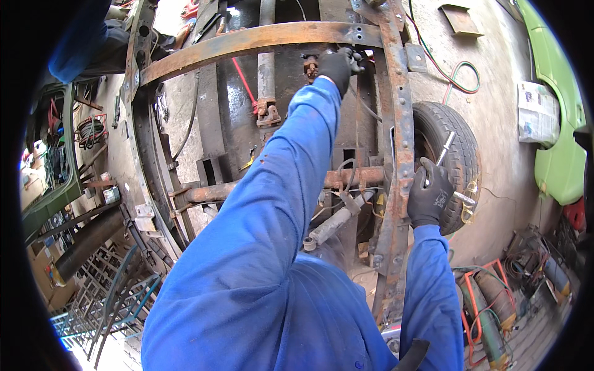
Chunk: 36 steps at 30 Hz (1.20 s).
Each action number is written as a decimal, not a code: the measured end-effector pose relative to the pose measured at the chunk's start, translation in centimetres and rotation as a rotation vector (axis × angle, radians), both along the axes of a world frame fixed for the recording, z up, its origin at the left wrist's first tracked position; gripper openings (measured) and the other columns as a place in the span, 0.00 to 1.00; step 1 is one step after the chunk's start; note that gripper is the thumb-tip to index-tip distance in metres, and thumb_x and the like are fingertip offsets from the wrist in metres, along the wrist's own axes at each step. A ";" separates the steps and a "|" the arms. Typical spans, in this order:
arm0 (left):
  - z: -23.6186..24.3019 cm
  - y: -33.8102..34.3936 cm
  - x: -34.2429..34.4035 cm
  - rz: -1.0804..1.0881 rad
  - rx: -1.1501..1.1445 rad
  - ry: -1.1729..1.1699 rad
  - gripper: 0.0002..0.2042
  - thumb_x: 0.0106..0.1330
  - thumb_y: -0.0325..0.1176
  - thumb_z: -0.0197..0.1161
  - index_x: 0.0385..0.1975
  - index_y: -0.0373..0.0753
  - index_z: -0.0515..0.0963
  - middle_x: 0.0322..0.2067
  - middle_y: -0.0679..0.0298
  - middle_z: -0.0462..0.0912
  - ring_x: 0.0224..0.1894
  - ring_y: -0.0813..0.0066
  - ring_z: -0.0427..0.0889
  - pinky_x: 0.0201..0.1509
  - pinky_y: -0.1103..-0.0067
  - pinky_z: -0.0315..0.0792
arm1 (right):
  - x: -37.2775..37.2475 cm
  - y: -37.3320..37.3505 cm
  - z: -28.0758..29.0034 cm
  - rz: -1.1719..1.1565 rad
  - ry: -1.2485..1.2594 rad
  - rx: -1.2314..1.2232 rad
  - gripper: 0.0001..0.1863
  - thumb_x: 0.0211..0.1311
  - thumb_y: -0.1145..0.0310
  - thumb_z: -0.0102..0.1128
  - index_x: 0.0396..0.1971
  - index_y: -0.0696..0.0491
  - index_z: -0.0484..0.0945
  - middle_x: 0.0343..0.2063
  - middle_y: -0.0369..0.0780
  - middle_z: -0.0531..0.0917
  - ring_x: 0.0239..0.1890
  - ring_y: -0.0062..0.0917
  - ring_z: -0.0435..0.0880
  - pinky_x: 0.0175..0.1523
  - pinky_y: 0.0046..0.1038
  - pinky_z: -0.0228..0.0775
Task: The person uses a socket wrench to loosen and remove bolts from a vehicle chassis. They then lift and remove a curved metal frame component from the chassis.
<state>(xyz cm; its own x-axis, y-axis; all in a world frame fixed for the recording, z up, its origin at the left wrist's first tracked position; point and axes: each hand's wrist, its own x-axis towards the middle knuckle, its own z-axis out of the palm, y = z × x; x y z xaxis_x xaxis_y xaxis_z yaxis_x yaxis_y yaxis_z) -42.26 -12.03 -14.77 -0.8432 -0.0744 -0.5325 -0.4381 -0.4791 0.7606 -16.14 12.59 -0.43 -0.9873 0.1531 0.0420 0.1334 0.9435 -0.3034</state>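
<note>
My left hand (335, 68), in a black glove, reaches beneath the rusty crossmember (260, 38) beside a small rusted fitting (310, 68); its fingers are curled around something I cannot make out. My right hand (429, 193), also gloved, grips a chrome bar tool (447, 145) against the right rusty frame rail (402, 123), with another chrome end (464, 198) showing beside it. A tire (455, 123) lies just outside that rail. A rusty tube (365, 176) runs across the frame, with a grey damper (334, 226) below it and a driveshaft (266, 80) above.
Another person's blue sleeve (68, 52) shows at upper left. A green body shell (46, 173) and metal racks (99, 290) stand left. A green panel (550, 173), gas cylinders (489, 321) and coiled hoses (464, 80) lie right. A red bar (244, 83) lies beneath the frame.
</note>
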 end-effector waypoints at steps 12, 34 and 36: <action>-0.5 -0.8 2.9 -0.087 -0.214 0.218 0.07 0.82 0.31 0.55 0.42 0.35 0.67 0.36 0.58 0.81 0.22 0.75 0.76 0.37 0.69 0.88 | -0.2 -0.1 0.0 0.011 0.006 0.028 0.13 0.64 0.66 0.63 0.47 0.44 0.89 0.38 0.42 0.85 0.44 0.43 0.82 0.53 0.47 0.73; -1.7 -7.8 -1.4 -0.076 0.671 -0.019 0.17 0.82 0.42 0.48 0.53 0.38 0.79 0.50 0.50 0.84 0.49 0.46 0.84 0.62 0.41 0.78 | 0.2 0.0 -0.4 0.077 0.088 -0.028 0.10 0.67 0.70 0.63 0.45 0.51 0.87 0.41 0.43 0.88 0.45 0.40 0.87 0.54 0.42 0.77; -1.7 -7.7 -2.6 -0.053 0.752 -0.027 0.18 0.82 0.43 0.48 0.54 0.37 0.80 0.51 0.49 0.86 0.53 0.47 0.85 0.62 0.40 0.77 | 0.3 0.2 -0.5 0.078 0.096 -0.038 0.10 0.68 0.69 0.63 0.45 0.51 0.87 0.42 0.43 0.89 0.46 0.39 0.88 0.55 0.42 0.76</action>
<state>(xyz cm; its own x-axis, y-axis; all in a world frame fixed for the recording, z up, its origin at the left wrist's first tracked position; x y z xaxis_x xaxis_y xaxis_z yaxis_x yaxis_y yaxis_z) -44.87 -19.68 -16.45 -0.8215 0.3578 -0.4439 -0.4889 -0.8426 0.2256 -15.81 12.78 -0.94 -0.9880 0.0791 0.1325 0.0285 0.9373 -0.3473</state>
